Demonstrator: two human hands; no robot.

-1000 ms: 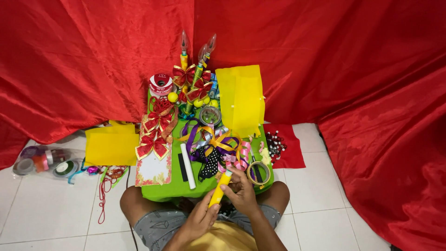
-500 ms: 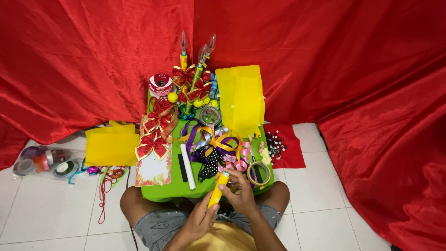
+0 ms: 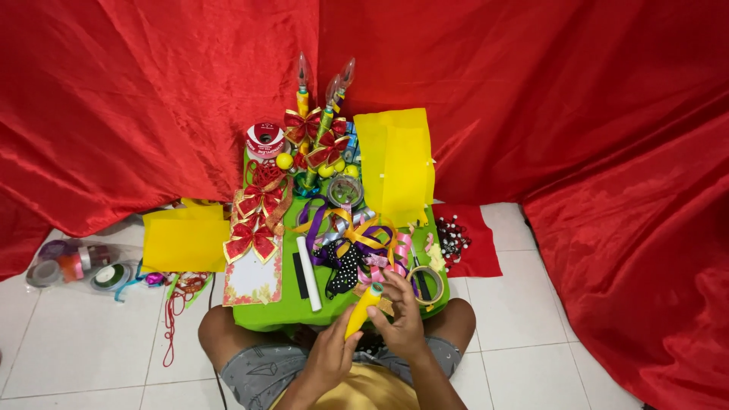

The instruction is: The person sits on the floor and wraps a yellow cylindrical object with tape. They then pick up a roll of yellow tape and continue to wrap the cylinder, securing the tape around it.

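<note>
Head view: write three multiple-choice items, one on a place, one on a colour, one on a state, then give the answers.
1. Where does the white stick lie?
A. on the green table
B. on the floor tiles
C. on the person's lap

2. What colour is the tube in the hands?
A. blue
B. yellow
C. white

3. How is the tube held?
A. by the left hand alone
B. lying loose on the table
C. by both hands together

Answers:
1 A, it lies flat on the green table beside the floral card.
2 B, its body is yellow, with a pale tip.
3 C, the left hand grips its lower end and the right hand has fingers at its upper part.
</note>
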